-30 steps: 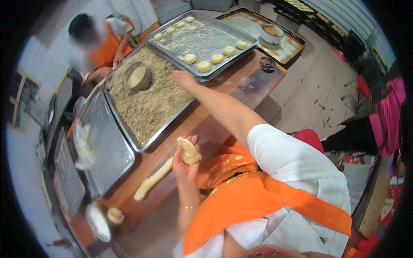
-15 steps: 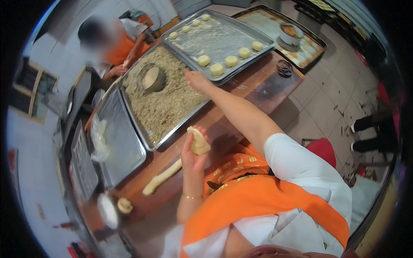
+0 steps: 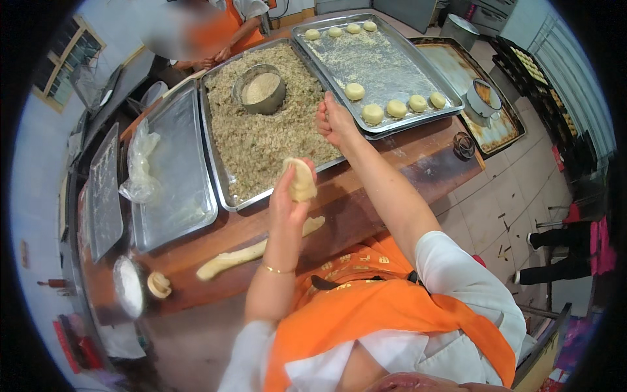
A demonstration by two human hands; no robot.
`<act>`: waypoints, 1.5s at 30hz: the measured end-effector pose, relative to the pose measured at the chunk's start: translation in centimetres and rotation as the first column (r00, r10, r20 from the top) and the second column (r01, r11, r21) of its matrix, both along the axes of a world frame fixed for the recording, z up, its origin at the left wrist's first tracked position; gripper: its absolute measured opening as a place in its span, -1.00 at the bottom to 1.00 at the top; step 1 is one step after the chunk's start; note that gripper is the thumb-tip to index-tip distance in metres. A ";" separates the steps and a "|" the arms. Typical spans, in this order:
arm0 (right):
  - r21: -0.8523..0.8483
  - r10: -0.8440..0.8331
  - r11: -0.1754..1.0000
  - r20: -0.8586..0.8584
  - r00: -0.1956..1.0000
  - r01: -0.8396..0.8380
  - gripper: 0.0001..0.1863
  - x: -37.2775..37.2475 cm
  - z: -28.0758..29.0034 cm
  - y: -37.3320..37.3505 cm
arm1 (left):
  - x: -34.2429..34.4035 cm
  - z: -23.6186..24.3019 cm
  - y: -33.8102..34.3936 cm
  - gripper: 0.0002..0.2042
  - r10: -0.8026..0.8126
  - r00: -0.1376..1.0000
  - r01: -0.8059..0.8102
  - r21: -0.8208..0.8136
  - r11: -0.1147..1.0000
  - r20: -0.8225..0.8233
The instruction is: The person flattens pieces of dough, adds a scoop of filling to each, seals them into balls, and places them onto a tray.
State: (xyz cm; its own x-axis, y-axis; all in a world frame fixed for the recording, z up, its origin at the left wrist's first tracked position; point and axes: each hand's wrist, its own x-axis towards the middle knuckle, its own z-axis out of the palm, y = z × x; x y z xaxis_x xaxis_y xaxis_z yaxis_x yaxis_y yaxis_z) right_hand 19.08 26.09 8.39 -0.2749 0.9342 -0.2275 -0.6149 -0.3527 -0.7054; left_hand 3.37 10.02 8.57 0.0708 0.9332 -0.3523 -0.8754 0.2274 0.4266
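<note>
My left hand (image 3: pixel 294 196) is raised at the near edge of the filling tray, closed round a flat, pale piece of dough (image 3: pixel 302 181). My right hand (image 3: pixel 336 121) hovers where the filling tray meets the tray of dough rounds. Its fingers are curled in with the thumb up; whatever is inside them, if anything, stays hidden. Crumbly, greyish-tan filling (image 3: pixel 261 153) covers the large metal tray (image 3: pixel 261 197), with a round metal bowl (image 3: pixel 277 98) set in it. A long dough rope (image 3: pixel 232 261) lies on the wooden table, partly behind my left forearm.
Several dough rounds (image 3: pixel 373 114) sit on a floured tray (image 3: pixel 385 62). Metal rings (image 3: pixel 464 145) lie near the table's right end. Leftward are a plastic bag (image 3: pixel 140 166) on another tray (image 3: pixel 189 225) and a bowl of white powder (image 3: pixel 130 287). A co-worker (image 3: pixel 238 32) stands across the table.
The whole view has shifted and turned. My left hand has moved forward with the dough to the filling tray's edge. The right hand's fingers show more plainly curled.
</note>
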 end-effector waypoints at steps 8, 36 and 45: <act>0.594 -0.262 0.801 0.469 0.844 -0.082 -0.66 -1.9 1.6 -3.0 | 1.2 0.0 8.4 -0.73 0.121 0.989 -0.119 0.029 0.993 -0.086; 0.754 -0.574 0.587 0.645 0.505 -0.296 -0.78 -2.7 3.2 -5.5 | 0.8 1.3 8.7 -0.71 0.196 0.928 -0.117 0.250 0.961 -0.318; 0.871 -0.769 0.354 0.479 0.423 -0.341 -0.80 -5.1 2.6 -7.7 | 1.0 0.1 8.7 -0.59 0.335 0.930 -0.305 0.189 0.933 -0.153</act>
